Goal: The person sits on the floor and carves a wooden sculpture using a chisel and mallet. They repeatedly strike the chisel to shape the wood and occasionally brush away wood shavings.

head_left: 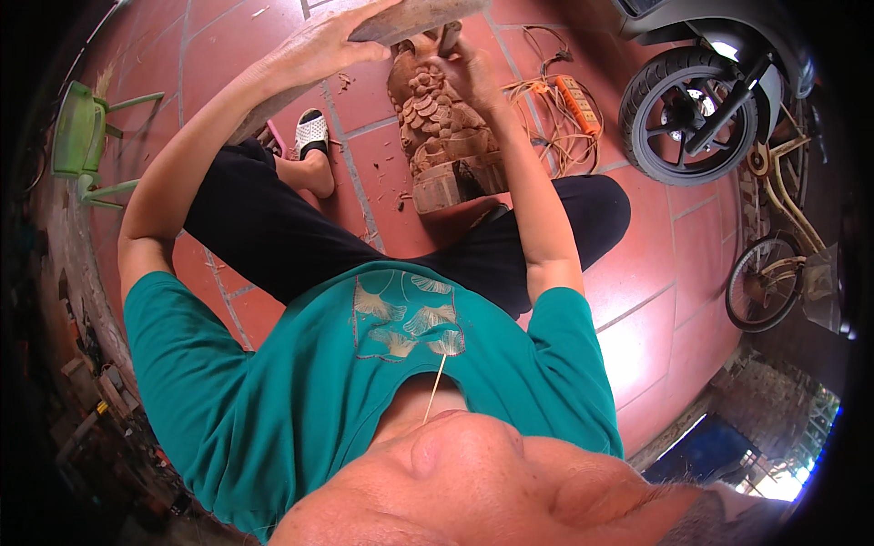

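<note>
A carved wooden block point(442, 123), covered in rounded relief shapes, stands on the tiled floor between my legs. My left hand point(319, 47) is closed on a long greyish wooden mallet point(421, 18), held above the far left side of the carving and cut off by the upper edge. Close by, at the carving's far end, my right hand point(471, 75) wraps around the short round handle of a chisel point(450, 36). The chisel's blade is hidden by the hand. Wood chips point(344, 82) lie beside the block.
An orange power strip point(575, 105) with a tangled cord point(537, 118) lies right of the carving. Beyond it are a motorbike wheel point(689, 114) and a small bicycle wheel point(767, 282). A green plastic chair point(80, 136) is at the left. My foot wears a black-and-white slipper point(312, 133).
</note>
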The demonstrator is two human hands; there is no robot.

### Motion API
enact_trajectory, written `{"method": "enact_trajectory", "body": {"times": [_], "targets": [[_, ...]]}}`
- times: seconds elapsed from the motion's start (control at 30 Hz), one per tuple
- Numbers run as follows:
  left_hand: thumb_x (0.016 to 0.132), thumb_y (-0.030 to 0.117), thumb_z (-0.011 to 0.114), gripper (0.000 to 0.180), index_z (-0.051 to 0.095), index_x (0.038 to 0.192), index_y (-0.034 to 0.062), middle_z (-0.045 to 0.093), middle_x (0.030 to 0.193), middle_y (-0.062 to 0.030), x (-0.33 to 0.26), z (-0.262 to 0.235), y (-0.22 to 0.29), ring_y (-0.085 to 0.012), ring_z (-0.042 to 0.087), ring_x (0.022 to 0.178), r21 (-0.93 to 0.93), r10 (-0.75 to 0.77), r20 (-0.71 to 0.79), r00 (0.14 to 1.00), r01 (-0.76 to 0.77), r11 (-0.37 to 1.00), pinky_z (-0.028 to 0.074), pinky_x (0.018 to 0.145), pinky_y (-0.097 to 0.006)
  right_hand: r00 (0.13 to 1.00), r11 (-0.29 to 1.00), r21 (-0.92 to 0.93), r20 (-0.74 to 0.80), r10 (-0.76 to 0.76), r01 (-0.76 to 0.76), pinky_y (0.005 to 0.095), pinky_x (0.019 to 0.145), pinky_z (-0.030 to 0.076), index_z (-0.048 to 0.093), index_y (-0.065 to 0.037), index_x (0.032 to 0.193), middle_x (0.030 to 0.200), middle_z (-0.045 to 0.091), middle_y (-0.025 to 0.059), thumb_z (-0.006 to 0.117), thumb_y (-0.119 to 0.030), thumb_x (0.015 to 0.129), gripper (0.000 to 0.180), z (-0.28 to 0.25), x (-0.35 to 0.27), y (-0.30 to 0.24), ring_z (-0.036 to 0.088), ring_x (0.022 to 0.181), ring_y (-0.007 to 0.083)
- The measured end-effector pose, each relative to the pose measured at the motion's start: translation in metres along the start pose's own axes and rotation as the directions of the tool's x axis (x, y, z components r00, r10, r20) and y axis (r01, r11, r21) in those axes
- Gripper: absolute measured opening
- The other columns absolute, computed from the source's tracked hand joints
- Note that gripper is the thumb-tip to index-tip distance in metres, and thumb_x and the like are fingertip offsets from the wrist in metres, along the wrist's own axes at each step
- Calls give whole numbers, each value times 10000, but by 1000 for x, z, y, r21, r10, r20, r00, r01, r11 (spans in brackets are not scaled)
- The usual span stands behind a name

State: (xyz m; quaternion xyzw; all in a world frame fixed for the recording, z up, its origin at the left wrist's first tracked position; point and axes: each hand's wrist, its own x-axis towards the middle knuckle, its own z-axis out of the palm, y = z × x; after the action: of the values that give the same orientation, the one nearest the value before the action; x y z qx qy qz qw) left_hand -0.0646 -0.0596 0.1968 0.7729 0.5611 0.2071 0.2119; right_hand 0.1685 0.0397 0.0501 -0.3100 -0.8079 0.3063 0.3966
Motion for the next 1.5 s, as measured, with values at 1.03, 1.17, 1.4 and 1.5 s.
{"method": "enact_trajectory", "body": {"times": [1.03,1.17,1.4,1.5], "targets": [[870,222,676,759,314,1512,43,400,1495,-247,-1,-36,17,-347,400,1376,-63,-8,-1,1000,8,998,315,1136,-433,958,907,323,-8,288,-270,245,561,524,579,-1,991,807,654,45,706,-77,901,174,10,16,-5,625,634,96],[873,239,677,764,310,1518,56,390,1503,-244,2,-36,13,-351,390,1385,-47,5,0,1000,-5,999,307,1141,-438,979,948,255,-18,202,-191,288,599,510,569,-26,1048,796,667,54,739,-114,858,270,23,15,18,628,642,140],[873,269,679,782,298,1525,62,395,1501,-244,4,-34,8,-358,391,1386,-24,10,1,1000,-10,1000,316,1138,-444,987,983,94,31,155,-157,259,617,520,569,-21,1086,853,680,44,713,-67,885,252,26,18,7,635,692,92],[876,267,677,784,292,1528,62,401,1496,-246,5,-34,9,-357,401,1380,-43,-3,13,1000,4,999,326,1132,-443,997,997,30,-20,69,-68,401,644,510,530,-39,1026,780,679,143,762,-162,835,324,24,19,-5,675,705,297]]}}
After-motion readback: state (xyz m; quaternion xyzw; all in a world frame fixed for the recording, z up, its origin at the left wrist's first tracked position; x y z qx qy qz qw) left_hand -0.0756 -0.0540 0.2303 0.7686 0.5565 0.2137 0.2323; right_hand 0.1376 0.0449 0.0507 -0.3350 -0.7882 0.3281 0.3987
